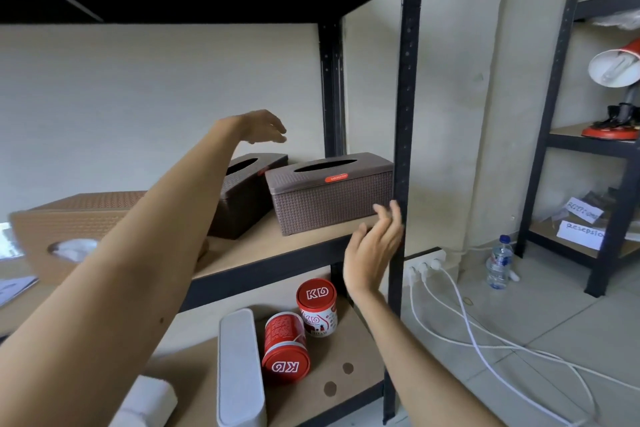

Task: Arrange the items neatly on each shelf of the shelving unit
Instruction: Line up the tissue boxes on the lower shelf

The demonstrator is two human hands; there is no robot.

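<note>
Reaching into a black metal shelving unit point(405, 114), your left hand point(261, 126) hangs in the air above the far dark brown tissue box point(247, 191), fingers relaxed and loosely spread, holding nothing. Your right hand point(375, 246) is raised near the unit's right front post, palm turned toward you, fingers straight and slightly apart, also holding nothing; its fingertips are just beside the post and near the lower right corner of the nearer dark brown tissue box point(332, 192).

Both dark brown boxes sit on the middle shelf point(263, 246), side by side toward its right end, each with an oval slot on top; the nearer one has an orange label on its lid. To their left on the same shelf lies a light brown tissue box point(79, 218), tilted, with white tissue showing in its opening.

On the shelf below, two red and white cans point(317, 307) marked KD are close together: one stands upright, the other lies on its side nearer to you. A long grey oblong case point(239, 367) lies to their left, and a white rolled cloth point(149, 402) is at the near left.

To the right, on the tiled floor, are a white power strip point(426, 262) with cables and a plastic water bottle point(498, 262). A second shelf unit point(554, 114) at far right holds a red desk lamp point(616, 69).
</note>
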